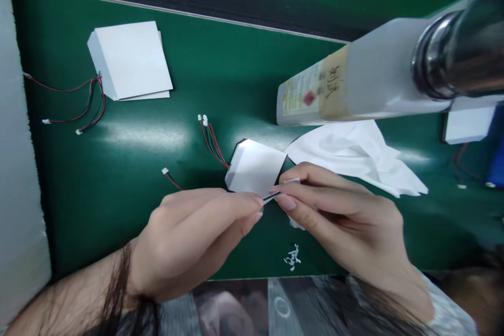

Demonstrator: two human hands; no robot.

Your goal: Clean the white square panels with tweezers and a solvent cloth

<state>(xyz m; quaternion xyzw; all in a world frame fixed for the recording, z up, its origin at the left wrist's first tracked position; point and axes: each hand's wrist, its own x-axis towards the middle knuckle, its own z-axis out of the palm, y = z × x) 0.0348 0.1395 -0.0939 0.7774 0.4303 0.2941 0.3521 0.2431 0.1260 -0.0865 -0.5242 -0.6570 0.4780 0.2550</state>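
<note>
My left hand pinches one end of a thin flat panel, seen nearly edge-on with a dark line along it. From behind this hand sticks out a red and black lead with a white connector; its other end is hidden. My right hand is closed too, its thumb and fingers on the panel's other end. A scrap of white material shows beneath those fingers; I cannot tell whether they grip it. Just beyond both hands lies a white panel stack with red and black leads.
A larger white panel stack with leads lies far left. A big plastic bottle with a dark shiny top rises at the right, beside a white cloth. White scraps lie near the front edge. A pale block borders the left.
</note>
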